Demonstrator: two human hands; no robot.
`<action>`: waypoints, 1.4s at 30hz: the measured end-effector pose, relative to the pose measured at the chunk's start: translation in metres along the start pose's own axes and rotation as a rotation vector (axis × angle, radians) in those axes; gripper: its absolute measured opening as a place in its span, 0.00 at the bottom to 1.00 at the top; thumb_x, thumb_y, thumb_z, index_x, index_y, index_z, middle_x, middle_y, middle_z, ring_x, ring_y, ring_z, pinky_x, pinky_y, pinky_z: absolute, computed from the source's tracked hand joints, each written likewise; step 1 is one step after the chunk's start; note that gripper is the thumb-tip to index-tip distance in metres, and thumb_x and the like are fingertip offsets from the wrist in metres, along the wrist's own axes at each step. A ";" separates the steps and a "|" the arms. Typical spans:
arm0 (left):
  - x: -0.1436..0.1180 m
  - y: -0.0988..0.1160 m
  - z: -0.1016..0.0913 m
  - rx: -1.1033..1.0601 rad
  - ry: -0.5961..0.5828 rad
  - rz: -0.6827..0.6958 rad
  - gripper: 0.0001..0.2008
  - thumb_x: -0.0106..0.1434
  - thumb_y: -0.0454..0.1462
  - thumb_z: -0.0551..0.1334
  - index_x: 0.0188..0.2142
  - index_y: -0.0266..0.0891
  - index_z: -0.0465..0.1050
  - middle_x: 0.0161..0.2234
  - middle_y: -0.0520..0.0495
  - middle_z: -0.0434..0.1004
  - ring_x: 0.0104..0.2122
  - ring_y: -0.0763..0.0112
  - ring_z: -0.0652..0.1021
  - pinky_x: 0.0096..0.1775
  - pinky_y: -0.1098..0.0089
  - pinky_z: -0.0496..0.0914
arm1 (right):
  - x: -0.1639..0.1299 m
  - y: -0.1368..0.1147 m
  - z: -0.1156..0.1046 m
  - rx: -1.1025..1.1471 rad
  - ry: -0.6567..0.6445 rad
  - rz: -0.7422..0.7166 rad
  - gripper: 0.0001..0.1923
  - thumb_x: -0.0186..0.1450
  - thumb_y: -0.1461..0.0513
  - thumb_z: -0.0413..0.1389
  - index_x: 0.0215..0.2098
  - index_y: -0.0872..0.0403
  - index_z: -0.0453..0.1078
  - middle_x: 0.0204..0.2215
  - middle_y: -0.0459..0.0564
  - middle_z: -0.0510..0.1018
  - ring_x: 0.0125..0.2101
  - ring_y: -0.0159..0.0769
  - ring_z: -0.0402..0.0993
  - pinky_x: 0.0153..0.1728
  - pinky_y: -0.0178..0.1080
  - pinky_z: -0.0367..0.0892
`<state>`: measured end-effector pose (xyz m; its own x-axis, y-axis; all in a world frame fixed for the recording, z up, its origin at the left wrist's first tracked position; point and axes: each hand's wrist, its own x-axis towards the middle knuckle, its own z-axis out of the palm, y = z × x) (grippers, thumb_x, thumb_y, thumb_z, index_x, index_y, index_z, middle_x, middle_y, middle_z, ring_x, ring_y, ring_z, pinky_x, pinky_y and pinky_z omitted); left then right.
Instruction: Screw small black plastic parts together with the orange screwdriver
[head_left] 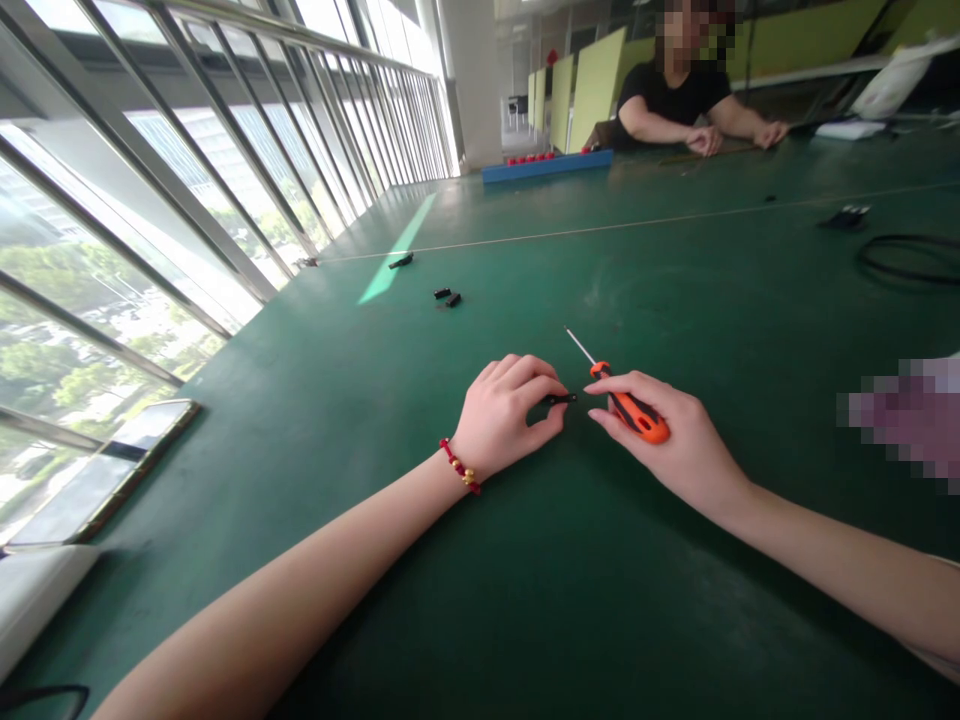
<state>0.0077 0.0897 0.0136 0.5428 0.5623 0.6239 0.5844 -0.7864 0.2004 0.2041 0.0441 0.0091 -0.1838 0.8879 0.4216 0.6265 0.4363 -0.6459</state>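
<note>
My left hand (513, 412), with a red beaded bracelet at the wrist, pinches a small black part (561, 399) between thumb and fingers just above the green table. Most of that part is hidden by the fingers, so its kind does not show. Just to the right, my right hand (667, 425) holds an orange and black screwdriver (639, 415) by its handle. The thin metal shaft points away and to the left, clear of the black part. The thumb and index fingertips of this hand are apart, close to the black part's end.
Beyond my left hand lie small black pieces (448, 297) and another black piece (402, 260). A phone (142, 450) rests at the left edge beside the railing. A blue tray (547, 166) with red items stands far back. A person (675, 100) sits opposite; a black cable (900, 240) lies right.
</note>
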 end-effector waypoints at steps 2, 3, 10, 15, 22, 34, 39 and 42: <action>0.000 0.004 -0.001 0.034 -0.008 0.099 0.06 0.62 0.37 0.58 0.35 0.40 0.74 0.38 0.49 0.78 0.37 0.71 0.74 0.40 0.68 0.67 | 0.000 0.001 0.001 -0.024 -0.015 -0.018 0.09 0.61 0.59 0.56 0.41 0.51 0.71 0.35 0.46 0.75 0.34 0.34 0.70 0.38 0.38 0.65; -0.001 0.005 -0.002 0.041 -0.008 0.131 0.06 0.62 0.37 0.58 0.35 0.40 0.74 0.38 0.50 0.78 0.37 0.71 0.74 0.40 0.68 0.66 | 0.000 0.001 0.001 -0.034 -0.023 -0.027 0.09 0.61 0.59 0.57 0.40 0.50 0.71 0.35 0.45 0.75 0.35 0.34 0.70 0.38 0.38 0.65; -0.001 0.005 -0.002 0.049 -0.019 0.192 0.07 0.63 0.39 0.57 0.34 0.41 0.73 0.37 0.50 0.78 0.37 0.73 0.74 0.40 0.69 0.66 | -0.002 0.002 0.002 -0.064 -0.030 -0.056 0.05 0.61 0.61 0.56 0.36 0.50 0.72 0.33 0.44 0.77 0.32 0.33 0.71 0.36 0.37 0.65; 0.000 0.005 -0.003 0.044 -0.030 0.173 0.08 0.63 0.40 0.57 0.34 0.41 0.73 0.37 0.50 0.78 0.37 0.72 0.74 0.40 0.68 0.66 | -0.001 0.001 0.002 -0.067 -0.031 -0.056 0.05 0.62 0.60 0.56 0.36 0.51 0.72 0.33 0.44 0.77 0.32 0.33 0.71 0.36 0.37 0.65; 0.000 0.005 -0.003 -0.004 -0.048 0.119 0.07 0.62 0.40 0.58 0.33 0.41 0.74 0.37 0.50 0.78 0.37 0.71 0.74 0.40 0.68 0.66 | -0.001 0.003 0.002 -0.053 -0.032 -0.026 0.05 0.62 0.60 0.55 0.36 0.50 0.71 0.34 0.44 0.77 0.33 0.34 0.71 0.37 0.38 0.65; 0.002 -0.005 0.000 -0.187 -0.056 -0.248 0.02 0.55 0.36 0.63 0.29 0.40 0.74 0.38 0.50 0.77 0.39 0.68 0.75 0.44 0.64 0.68 | 0.002 0.001 0.000 0.049 -0.012 0.047 0.07 0.61 0.63 0.53 0.38 0.53 0.69 0.35 0.47 0.76 0.32 0.33 0.73 0.36 0.36 0.66; 0.001 -0.005 0.002 -0.112 -0.178 -0.221 0.04 0.55 0.38 0.62 0.28 0.41 0.75 0.40 0.50 0.77 0.40 0.66 0.75 0.44 0.62 0.67 | 0.002 0.001 0.000 0.059 -0.031 0.056 0.08 0.61 0.64 0.52 0.38 0.52 0.69 0.36 0.48 0.77 0.34 0.35 0.74 0.37 0.36 0.67; 0.001 -0.006 0.003 -0.093 -0.208 -0.242 0.04 0.55 0.38 0.62 0.29 0.41 0.75 0.41 0.50 0.78 0.40 0.66 0.75 0.45 0.62 0.67 | 0.003 0.002 0.000 0.065 -0.033 0.061 0.08 0.61 0.63 0.52 0.38 0.52 0.69 0.36 0.48 0.77 0.34 0.34 0.74 0.37 0.36 0.67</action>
<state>0.0065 0.0955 0.0106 0.5121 0.7682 0.3842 0.6589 -0.6383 0.3980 0.2043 0.0473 0.0089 -0.1728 0.9169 0.3599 0.5871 0.3892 -0.7098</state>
